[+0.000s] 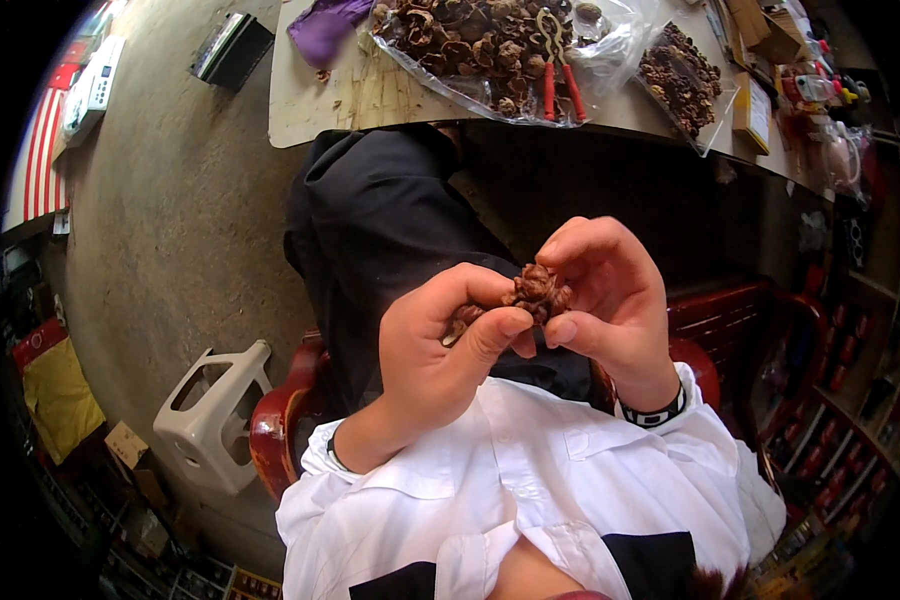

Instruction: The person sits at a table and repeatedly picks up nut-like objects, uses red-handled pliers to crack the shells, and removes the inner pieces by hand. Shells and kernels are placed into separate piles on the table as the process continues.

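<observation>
My left hand [435, 335] is closed with thumb and index finger pinching a brown, wrinkled walnut kernel [538, 292] in front of my chest. From the other side, my right hand [615, 295] grips the same kernel between its curved fingers and thumb. Another walnut piece [467, 316] is tucked in the curled fingers of my left hand. Ahead on the table [315, 100] lies a clear plastic bag [420, 60] spread under a heap of walnut shells [470, 40]. A nutcracker with red handles [562, 90] rests on the shells, its jaws pointing away from me.
Right of the shells, a heap of dark walnut pieces [682, 80] lies on clear plastic. A purple cloth or bag [325, 35] sits at the table's far left. A beige plastic stool [210, 410] stands on the floor at left. Dark red wooden seating [720, 320] is beside me.
</observation>
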`<action>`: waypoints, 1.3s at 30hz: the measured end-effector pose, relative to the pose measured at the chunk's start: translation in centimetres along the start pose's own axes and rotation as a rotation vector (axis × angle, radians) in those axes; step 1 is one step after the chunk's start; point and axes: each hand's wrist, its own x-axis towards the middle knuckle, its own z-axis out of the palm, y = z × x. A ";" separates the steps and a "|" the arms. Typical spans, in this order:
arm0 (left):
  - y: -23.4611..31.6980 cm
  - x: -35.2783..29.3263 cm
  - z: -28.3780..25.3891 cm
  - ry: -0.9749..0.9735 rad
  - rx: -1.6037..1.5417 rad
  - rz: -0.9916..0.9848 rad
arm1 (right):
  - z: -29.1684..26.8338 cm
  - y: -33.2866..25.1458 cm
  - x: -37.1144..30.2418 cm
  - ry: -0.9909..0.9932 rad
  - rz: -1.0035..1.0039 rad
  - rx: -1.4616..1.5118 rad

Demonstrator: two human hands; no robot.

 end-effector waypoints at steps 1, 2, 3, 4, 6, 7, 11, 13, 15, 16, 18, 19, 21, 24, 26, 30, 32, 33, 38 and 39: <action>-0.1 0.0 0.0 -0.009 0.030 0.031 | -0.1 -0.1 -0.1 -0.021 -0.013 -0.036; 0.0 0.0 -0.1 -0.030 0.008 -0.015 | -0.4 -0.2 -0.2 -0.021 0.039 -0.004; 0.2 0.0 -0.3 -0.050 -0.014 -0.061 | -0.8 -0.3 -0.4 -0.022 0.092 0.027; 0.2 -0.1 -0.4 -0.071 -0.036 -0.107 | -1.1 -0.3 -0.5 -0.022 0.144 0.059; 0.1 0.0 -0.3 -0.087 0.003 -0.105 | -1.2 0.1 -0.4 -0.033 0.142 0.111; 0.0 0.1 -0.3 -0.095 0.022 -0.105 | -1.3 0.3 -0.3 -0.038 0.141 0.138; -0.4 0.6 -0.8 -0.133 -0.291 -0.209 | -1.6 0.6 -0.2 -0.023 0.165 0.212; -1.2 0.9 -0.8 -0.098 -0.608 -0.294 | -1.8 0.8 -0.1 -0.023 0.152 0.266; -1.5 1.8 -1.2 -0.166 -0.909 -0.336 | -2.1 1.2 0.0 0.010 0.096 0.330; -1.4 2.1 -1.2 -0.174 -0.944 -0.334 | -2.1 1.3 0.1 0.039 0.074 0.366; -1.1 2.1 -0.9 -0.157 -0.975 -0.339 | -2.1 1.3 0.2 0.043 -0.001 0.405; -0.9 2.0 -0.8 -0.131 -0.976 -0.350 | -1.9 1.2 0.3 0.040 -0.025 0.473; -0.5 2.0 -0.5 -0.096 -0.966 -0.359 | -1.7 0.4 0.4 0.056 -0.018 0.538; -0.1 2.1 -0.3 -0.074 -0.860 -0.321 | -2.6 0.6 0.1 0.042 -0.087 0.237; 0.1 2.1 0.0 -0.041 -0.844 -0.304 | -2.1 0.9 -0.2 0.111 -0.282 -0.297; -0.3 2.1 0.5 -0.039 -0.786 -0.245 | -0.1 0.9 -0.3 -0.011 -0.332 -0.829; 0.1 1.9 0.6 -0.052 -0.702 -0.241 | 0.7 1.7 0.2 0.041 -0.355 -0.853; 0.3 1.8 0.7 -0.058 -0.660 -0.238 | 0.6 1.9 0.3 0.068 -0.381 -0.890; 0.3 1.4 0.6 -0.094 -0.498 -0.265 | 0.2 1.5 -0.1 0.137 -0.111 -0.596; 0.4 1.4 0.7 -0.099 -0.467 -0.273 | -0.2 1.2 -0.2 0.117 -0.010 -0.432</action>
